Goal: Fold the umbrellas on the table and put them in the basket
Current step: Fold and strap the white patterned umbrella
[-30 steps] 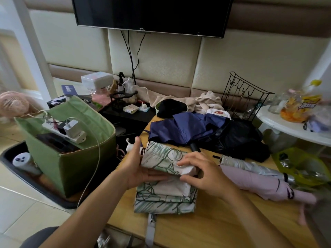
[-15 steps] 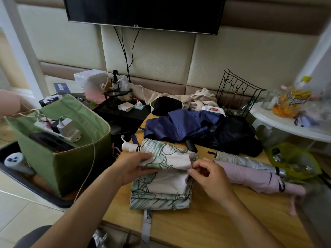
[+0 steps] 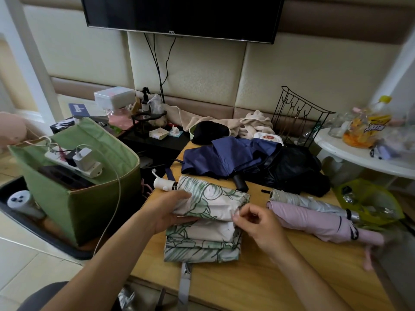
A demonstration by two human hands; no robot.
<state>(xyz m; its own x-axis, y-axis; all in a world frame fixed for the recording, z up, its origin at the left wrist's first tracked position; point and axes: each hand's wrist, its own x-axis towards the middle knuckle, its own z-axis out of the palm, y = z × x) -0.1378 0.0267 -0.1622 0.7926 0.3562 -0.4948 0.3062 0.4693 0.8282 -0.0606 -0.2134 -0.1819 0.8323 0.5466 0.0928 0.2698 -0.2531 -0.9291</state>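
A white umbrella with green leaf print (image 3: 208, 198) lies on the wooden table (image 3: 258, 286), its canopy folded in flat pleats and its white handle pointing left. My left hand (image 3: 166, 209) grips its rolled upper part from the left. My right hand (image 3: 258, 227) pinches the fabric edge at the roll's right end. A navy umbrella (image 3: 224, 158) and a black one (image 3: 294, 169) lie loose behind. A silver umbrella (image 3: 307, 202) and a pink one (image 3: 314, 221) lie rolled on the right. The green fabric basket (image 3: 74, 203) stands left of the table.
A power strip with a charger (image 3: 76, 162) and a dark item sit in the basket, a white cable hanging over its front. A black wire rack (image 3: 298, 117) stands at the back. A white round side table (image 3: 363, 153) and a yellow-green bag (image 3: 370, 200) are on the right.
My left hand has rolled the top of the leaf-print umbrella further over. My right hand has shifted from pressing the fabric to pinching its right edge.
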